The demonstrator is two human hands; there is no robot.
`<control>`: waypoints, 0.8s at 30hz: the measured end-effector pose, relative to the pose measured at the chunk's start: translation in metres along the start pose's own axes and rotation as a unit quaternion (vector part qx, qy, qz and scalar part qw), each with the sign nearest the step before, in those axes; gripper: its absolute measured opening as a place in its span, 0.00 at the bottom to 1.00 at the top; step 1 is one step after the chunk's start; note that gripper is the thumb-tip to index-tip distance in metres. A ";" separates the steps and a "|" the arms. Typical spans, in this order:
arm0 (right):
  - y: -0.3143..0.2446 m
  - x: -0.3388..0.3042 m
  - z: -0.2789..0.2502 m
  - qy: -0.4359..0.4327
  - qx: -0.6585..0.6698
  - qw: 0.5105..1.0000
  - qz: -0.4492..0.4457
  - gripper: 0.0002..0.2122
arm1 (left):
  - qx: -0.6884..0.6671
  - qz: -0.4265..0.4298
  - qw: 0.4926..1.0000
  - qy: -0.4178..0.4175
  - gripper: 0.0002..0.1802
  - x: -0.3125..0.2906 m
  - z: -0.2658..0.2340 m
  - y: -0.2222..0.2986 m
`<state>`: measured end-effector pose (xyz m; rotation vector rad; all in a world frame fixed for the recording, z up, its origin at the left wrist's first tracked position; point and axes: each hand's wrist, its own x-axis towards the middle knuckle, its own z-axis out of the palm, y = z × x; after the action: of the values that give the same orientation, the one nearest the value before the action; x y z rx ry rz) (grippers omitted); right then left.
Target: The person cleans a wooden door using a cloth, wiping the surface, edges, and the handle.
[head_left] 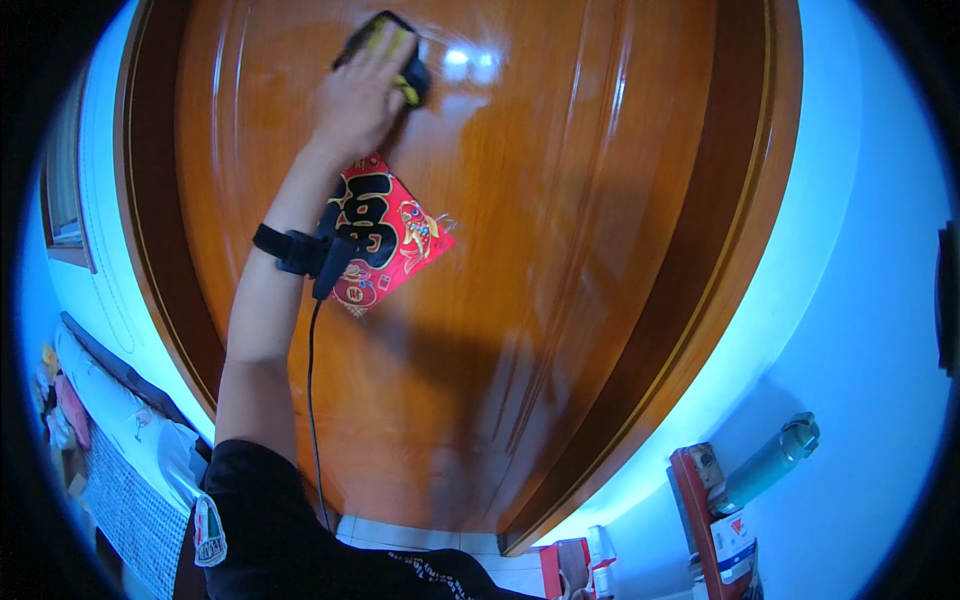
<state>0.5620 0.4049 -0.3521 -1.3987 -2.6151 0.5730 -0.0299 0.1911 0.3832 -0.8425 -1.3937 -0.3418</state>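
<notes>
The left hand is raised at about 11 o'clock, near the top edge of the view, and its back is turned to the camera. It is gripping a black and yellow cloth against the brown door; the fingers lie over the cloth and the thumb is at its right side. The hand is a little blurred, so the exact folds of the cloth are not clear. The right hand I cannot make out, so I cannot tell its state.

The bare left forearm comes up from a black sleeve at 7 o'clock. Around this forearm is a black strap with a small device, between 9 and 10 o'clock, and from it a thin dark cable hangs downward.

Just below the hand, toward 10 o'clock from the centre, a red paper decoration is on the door. It shows a large black character and a fish, and the forearm covers part of its left side. The door is glossy, with bright reflections at 12 o'clock, and a wide wooden frame curves around it.

At 4 o'clock a green bottle looks slanted beside a red shelf. A red box is near half past 5, by the pale tiled floor. At 8 o'clock is a patterned grey-blue cover.
</notes>
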 end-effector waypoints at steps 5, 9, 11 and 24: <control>-0.005 0.007 -0.002 -0.019 -0.010 1.000 -0.005 0.11 | 0.037 -0.054 0.997 0.050 0.35 -0.005 -0.006 -0.009; -0.004 0.004 -0.008 -0.026 -0.035 0.999 0.023 0.10 | -0.060 -0.011 0.998 -0.013 0.36 -0.017 -0.003 0.077; -0.001 0.025 -0.008 -0.103 -0.058 0.993 0.028 0.15 | -0.098 0.048 0.993 -0.035 0.35 -0.037 0.005 0.111; -0.021 0.033 -0.026 -0.094 -0.022 0.995 -0.008 0.18 | -0.015 0.055 0.992 -0.114 0.41 -0.060 -0.040 0.035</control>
<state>0.5340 0.4282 -0.3226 -1.3987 -2.7976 0.6817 0.0105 0.1715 0.3172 -1.0035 -1.5496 -0.1860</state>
